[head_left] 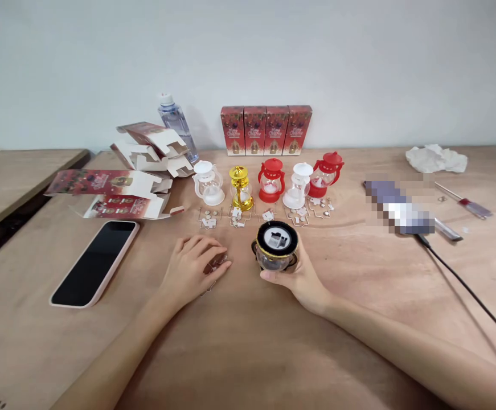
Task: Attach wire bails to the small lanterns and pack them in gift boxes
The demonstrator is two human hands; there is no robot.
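My right hand (306, 285) is closed round a small black-and-gold lantern (273, 262) with a clear body. The lantern's black-rimmed end, with a white disc in it, is tilted up at me. My left hand (194, 263) lies on the table with its fingers apart, over small metal and white parts (217, 263) that it half hides. Behind my hands stand a gold lantern (241, 188), two white lanterns, one on the left (209, 183) and one on the right (297, 186), and two red lanterns, one nearer (271, 181) and one farther (327, 174).
Small parts (237, 216) lie before the lanterns. Several red boxes (266, 131) stand by the wall. Opened boxes (102, 181), a water bottle (178, 126) and a phone (94, 265) are left. Rightward are a blurred-out device (395, 206) with a cable (465, 280), a screwdriver (474, 207) and crumpled tissue (435, 159).
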